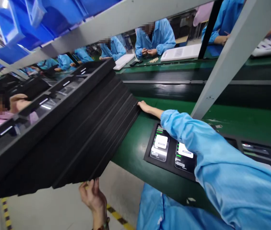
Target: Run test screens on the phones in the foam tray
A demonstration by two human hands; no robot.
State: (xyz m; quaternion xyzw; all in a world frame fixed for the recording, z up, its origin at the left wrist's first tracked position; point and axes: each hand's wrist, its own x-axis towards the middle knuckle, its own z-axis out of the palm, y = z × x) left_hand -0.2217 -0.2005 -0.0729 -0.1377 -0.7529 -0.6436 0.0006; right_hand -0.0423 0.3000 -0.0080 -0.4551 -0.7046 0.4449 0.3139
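Found stack of black trays [94, 127] at left, reaching past near edge of green tabletop [131, 150]. Noted right hand [145, 107] grasping far lower corner of stack, left hand [93, 195] grasping near lower edge from beneath. Observed glossy devices [46, 104] in top tray [77, 91]. Recorded separate black tray [171, 156] on tabletop, right of stack, holding phones [159, 147] with lit screens, partly hidden behind blue right sleeve [224, 163].

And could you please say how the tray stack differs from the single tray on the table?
The left hand and right hand touch the tray stack, not the single tray. The tray stack is several layers high; the single tray is one layer. Both are black.
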